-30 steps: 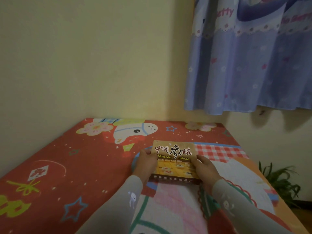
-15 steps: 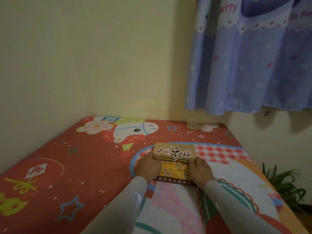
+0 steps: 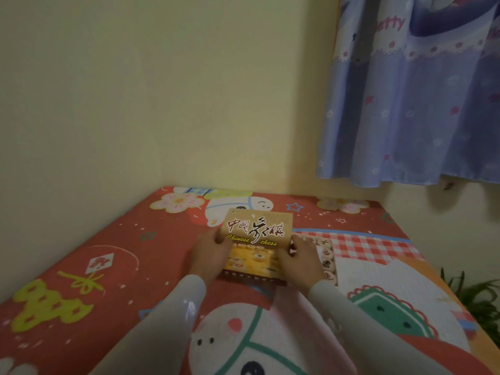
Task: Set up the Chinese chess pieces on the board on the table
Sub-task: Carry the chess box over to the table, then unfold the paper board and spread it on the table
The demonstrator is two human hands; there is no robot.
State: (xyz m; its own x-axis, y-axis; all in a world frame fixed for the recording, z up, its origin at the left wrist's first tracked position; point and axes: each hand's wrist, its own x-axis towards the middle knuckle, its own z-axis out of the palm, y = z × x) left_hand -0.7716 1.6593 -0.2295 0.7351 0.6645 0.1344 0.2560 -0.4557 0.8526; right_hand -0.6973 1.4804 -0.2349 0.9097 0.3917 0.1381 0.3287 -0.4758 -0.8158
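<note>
A Chinese chess box lid (image 3: 257, 239), tan and yellow with printed characters, is held by its two sides. My left hand (image 3: 211, 255) grips the lid's left edge and my right hand (image 3: 300, 262) grips its right edge. The lid is shifted left and lifted off the box tray (image 3: 326, 259), which shows at the right with several round wooden chess pieces (image 3: 326, 253) inside. No board is in view.
The table (image 3: 108, 253) carries a red cartoon-print cloth and meets cream walls at the back and left. A blue patterned curtain (image 3: 416, 104) hangs at the upper right. A green plant (image 3: 479, 296) stands past the table's right edge.
The lid has come off the box and moved up and to the left in both hands, uncovering the tray with pieces on the right.
</note>
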